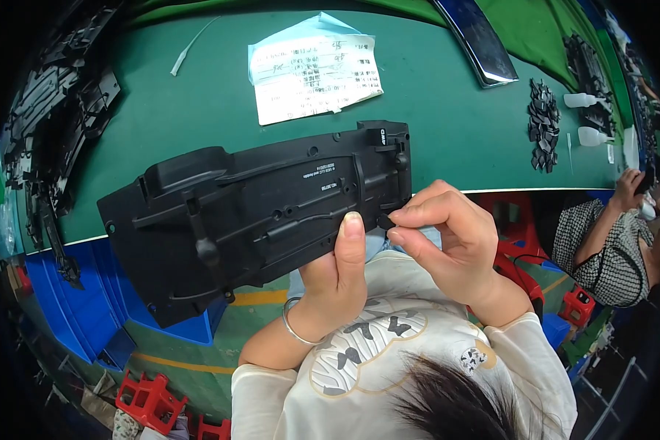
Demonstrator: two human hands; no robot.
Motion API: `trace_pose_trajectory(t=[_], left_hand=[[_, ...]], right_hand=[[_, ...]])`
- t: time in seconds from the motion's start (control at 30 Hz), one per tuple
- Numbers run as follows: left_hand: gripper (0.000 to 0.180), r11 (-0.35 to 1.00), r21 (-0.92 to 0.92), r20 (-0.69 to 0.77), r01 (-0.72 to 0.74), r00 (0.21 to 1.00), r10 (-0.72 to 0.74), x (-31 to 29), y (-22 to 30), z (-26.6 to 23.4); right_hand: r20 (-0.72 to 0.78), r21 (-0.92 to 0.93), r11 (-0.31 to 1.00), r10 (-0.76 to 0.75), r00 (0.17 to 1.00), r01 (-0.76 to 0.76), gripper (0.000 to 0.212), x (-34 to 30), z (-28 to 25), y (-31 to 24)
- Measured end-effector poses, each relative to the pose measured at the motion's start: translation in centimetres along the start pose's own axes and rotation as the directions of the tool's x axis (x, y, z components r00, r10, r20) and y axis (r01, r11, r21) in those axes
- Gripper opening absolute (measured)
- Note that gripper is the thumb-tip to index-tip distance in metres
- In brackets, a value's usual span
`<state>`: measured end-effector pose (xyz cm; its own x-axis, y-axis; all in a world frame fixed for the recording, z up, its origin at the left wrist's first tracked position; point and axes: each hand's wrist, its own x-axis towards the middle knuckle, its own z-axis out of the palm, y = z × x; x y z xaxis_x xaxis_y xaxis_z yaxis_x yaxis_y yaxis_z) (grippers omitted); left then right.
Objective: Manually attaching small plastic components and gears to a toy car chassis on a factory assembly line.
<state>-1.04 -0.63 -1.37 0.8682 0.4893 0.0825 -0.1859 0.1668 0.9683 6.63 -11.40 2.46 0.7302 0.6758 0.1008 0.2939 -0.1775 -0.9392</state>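
A long black moulded plastic chassis plate (pixel 271 198), with ribs, holes and small white print, is held tilted above the table's near edge. My left hand (pixel 337 268) grips its lower edge, the thumb lying on the ribbed face and the other fingers hidden behind it. At the plate's right end, my right hand (pixel 447 238) pinches a small black plastic piece (pixel 385 220) between thumb and fingertips. That piece is against or very near the plate; whether it touches cannot be made out.
The green table (pixel 198 88) carries a written paper sheet (pixel 315 81), a dark flat tray (pixel 477 44), a pile of small black pieces (pixel 544 126) and white squeeze bottles (pixel 592 136). Black parts (pixel 66 132) heap at left. Blue bins (pixel 81 301) and red stools (pixel 150 402) stand below. Another person (pixel 616 249) sits at right.
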Motion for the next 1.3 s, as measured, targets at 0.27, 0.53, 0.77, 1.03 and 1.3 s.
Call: trace_pose_trajectory(t=[0.27, 0.53, 0.77, 1.03, 1.3], left_hand=[[0.019, 0.999, 0.044, -0.048, -0.024, 0.999, 0.026, 0.0, 0.1, 0.4], [0.019, 0.97, 0.225, 0.013, -0.091, 0.996, 0.09, 0.4, 0.9, 0.2], [0.021, 0.938, 0.318, 0.09, -0.138, 0.989, 0.115, 0.2, 1.1, -0.2], [0.023, 0.889, 0.398, 0.174, -0.228, 0.97, 0.17, 0.3, 1.3, -0.4], [0.023, 0.94, 0.307, 0.107, -0.147, 0.987, 0.119, 0.1, 0.6, -0.1]], right_hand=[[-0.002, -0.068, 0.997, -0.048, 0.999, 0.048, 0.021, 0.2, 0.0, -0.1], [0.02, -0.174, 0.981, -0.083, 0.996, 0.085, 0.02, 0.7, -0.3, -0.8], [0.055, -0.231, 0.969, -0.075, 0.996, 0.086, 0.02, 1.0, -0.5, -1.2], [0.079, -0.25, 0.965, -0.068, 0.995, 0.086, 0.019, 0.9, -0.5, -1.4], [0.047, -0.108, 0.991, 0.081, 0.996, -0.075, 0.012, 0.7, -0.5, -0.8]])
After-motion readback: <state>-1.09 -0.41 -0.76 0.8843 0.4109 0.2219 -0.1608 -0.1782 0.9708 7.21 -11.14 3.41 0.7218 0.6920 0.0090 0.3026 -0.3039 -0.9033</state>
